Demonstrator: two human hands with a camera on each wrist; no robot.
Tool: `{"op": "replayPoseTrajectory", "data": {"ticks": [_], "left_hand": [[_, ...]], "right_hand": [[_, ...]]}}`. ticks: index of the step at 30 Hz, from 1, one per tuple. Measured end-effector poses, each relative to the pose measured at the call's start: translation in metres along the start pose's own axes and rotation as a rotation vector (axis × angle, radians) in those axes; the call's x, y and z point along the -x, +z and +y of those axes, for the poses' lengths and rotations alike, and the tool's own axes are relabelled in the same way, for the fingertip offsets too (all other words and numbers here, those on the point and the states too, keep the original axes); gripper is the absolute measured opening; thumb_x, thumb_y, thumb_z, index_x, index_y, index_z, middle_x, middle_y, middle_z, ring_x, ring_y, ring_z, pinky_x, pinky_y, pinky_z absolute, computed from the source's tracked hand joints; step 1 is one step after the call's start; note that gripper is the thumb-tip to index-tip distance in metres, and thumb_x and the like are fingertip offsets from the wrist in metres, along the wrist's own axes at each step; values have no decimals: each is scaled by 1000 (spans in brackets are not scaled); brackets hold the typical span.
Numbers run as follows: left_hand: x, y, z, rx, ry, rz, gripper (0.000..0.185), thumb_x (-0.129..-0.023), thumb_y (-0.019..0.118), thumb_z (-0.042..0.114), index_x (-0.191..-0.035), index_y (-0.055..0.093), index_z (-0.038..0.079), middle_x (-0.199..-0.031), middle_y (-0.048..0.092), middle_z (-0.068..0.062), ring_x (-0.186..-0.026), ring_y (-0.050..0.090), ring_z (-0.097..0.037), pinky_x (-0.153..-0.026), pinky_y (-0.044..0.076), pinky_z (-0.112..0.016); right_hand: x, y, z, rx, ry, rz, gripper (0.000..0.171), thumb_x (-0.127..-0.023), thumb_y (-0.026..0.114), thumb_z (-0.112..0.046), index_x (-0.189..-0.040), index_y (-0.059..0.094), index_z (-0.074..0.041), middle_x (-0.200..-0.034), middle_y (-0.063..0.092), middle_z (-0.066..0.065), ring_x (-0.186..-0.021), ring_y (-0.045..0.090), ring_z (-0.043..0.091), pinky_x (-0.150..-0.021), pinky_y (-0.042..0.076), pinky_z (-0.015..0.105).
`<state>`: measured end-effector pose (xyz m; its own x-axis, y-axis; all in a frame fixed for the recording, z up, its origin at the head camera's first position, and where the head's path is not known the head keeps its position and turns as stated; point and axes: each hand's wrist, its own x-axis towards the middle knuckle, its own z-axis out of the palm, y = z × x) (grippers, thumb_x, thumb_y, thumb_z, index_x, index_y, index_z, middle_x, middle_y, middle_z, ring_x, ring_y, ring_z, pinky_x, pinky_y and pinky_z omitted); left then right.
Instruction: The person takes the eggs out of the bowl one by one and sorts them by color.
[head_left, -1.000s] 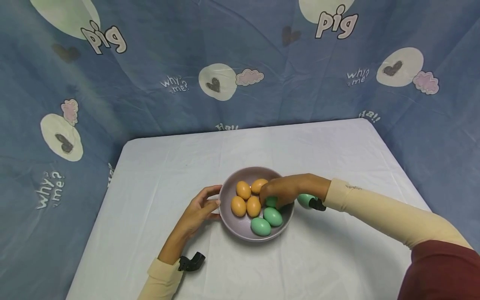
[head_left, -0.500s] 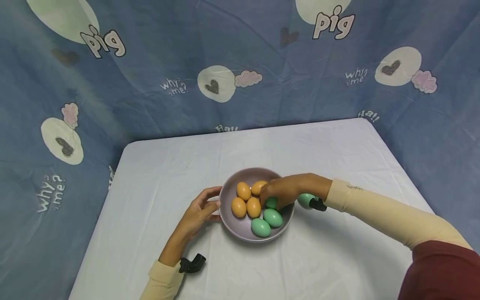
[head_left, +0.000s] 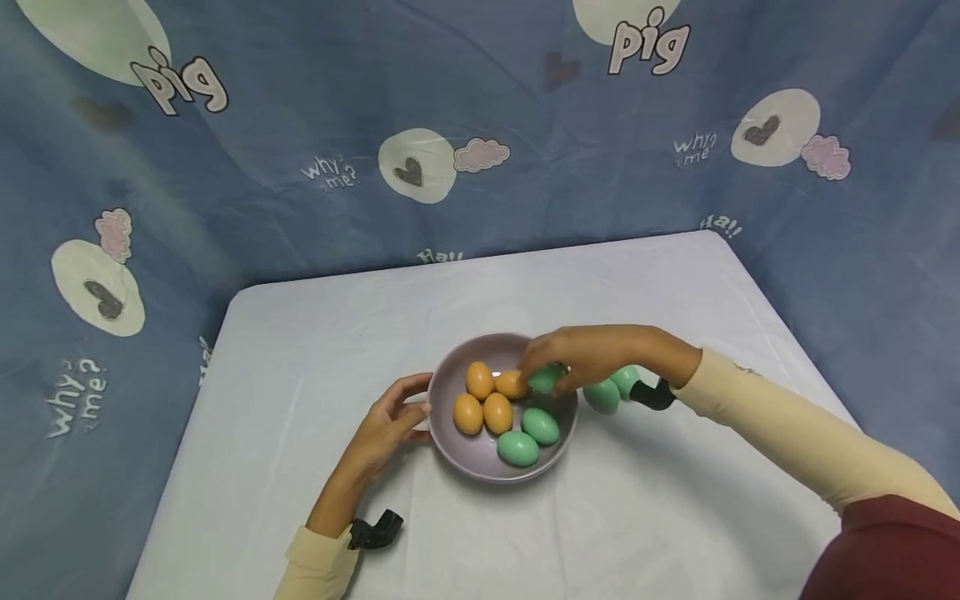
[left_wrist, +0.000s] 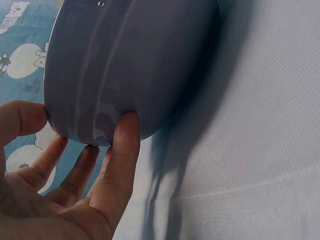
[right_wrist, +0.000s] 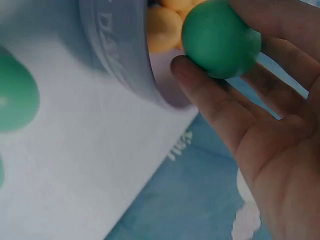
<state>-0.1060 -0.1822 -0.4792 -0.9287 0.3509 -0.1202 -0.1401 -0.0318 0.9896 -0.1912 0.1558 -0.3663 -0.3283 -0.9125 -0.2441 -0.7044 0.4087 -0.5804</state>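
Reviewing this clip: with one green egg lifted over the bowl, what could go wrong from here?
1. The right hand pinches the green egg only at the fingertips; it could slip and drop onto the orange eggs.
2. Two green eggs lie loose on the table beside the sleeve; a brush might roll them.
3. The left hand only touches the bowl side, so a knock could shift it.

There was one bowl (head_left: 450,433) on one table (head_left: 300,350). Four orange eggs (head_left: 480,380) lay in the bowl. There were five green eggs in all: two (head_left: 540,425) lay in the bowl, one (head_left: 546,379) was pinched in the right hand (head_left: 592,354) above it, and two (head_left: 602,396) lay on the table just beside the bowl. Two hands showed, the left hand (head_left: 390,421) among them.
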Motion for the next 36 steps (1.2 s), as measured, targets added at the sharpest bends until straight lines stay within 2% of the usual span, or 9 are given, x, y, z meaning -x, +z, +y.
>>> {"op": "replayPoseTrajectory", "data": {"ticks": [5,11,14,21,25,30,36], "left_hand": [[-1,0,-1,12,10,-16,53,-100,58,9,-148,38,2,-153,37,-19,-116,63,-11,-78,63,-36],[-1,0,0,7,7,-15,53,-100,59,9,-148,38,3,-154,36,-18,-115,63,-12,-79,63,-36],[-1,0,0,5,8,-17,53,-100,59,8,-148,38,2,-154,36,-19,-114,64,-12,-78,63,-36],[-2,1,-1,-5,9,-17,53,-100,59,8,-148,38,2,-153,36,-20,-116,63,-11,-78,63,-35],[-1,0,-2,-4,10,-20,53,-100,58,7,-148,37,0,-154,35,-21,-116,63,-11,-79,63,-36],[0,0,-3,-8,13,-17,53,-100,58,7,-148,36,0,-153,35,-21,-117,63,-12,-79,63,-36],[-2,1,-3,-17,16,-28,53,-101,58,8,-148,37,0,-153,34,-22,-118,63,-13,-80,63,-35]], "right_hand": [[27,-7,-1,-72,42,71,47,-90,69,-3,-135,62,-14,-143,56,5,-131,54,20,-95,56,26],[62,-7,8,-126,91,178,45,-91,71,-8,-135,62,-12,-143,56,8,-129,57,23,-94,58,29],[82,-1,17,-127,113,239,44,-91,74,-12,-134,63,-12,-142,56,10,-127,58,25,-92,59,30],[121,18,42,-130,184,348,42,-89,76,-12,-129,65,-9,-138,58,17,-123,60,32,-88,60,29],[133,27,54,-156,250,400,41,-88,77,-13,-127,66,-9,-136,59,17,-121,60,33,-87,60,30],[137,37,67,-166,306,450,41,-85,79,-8,-125,67,-8,-132,62,13,-118,62,32,-85,61,29],[140,49,78,-180,358,458,43,-84,78,-4,-125,66,-2,-131,63,13,-119,61,33,-84,61,30]]}}
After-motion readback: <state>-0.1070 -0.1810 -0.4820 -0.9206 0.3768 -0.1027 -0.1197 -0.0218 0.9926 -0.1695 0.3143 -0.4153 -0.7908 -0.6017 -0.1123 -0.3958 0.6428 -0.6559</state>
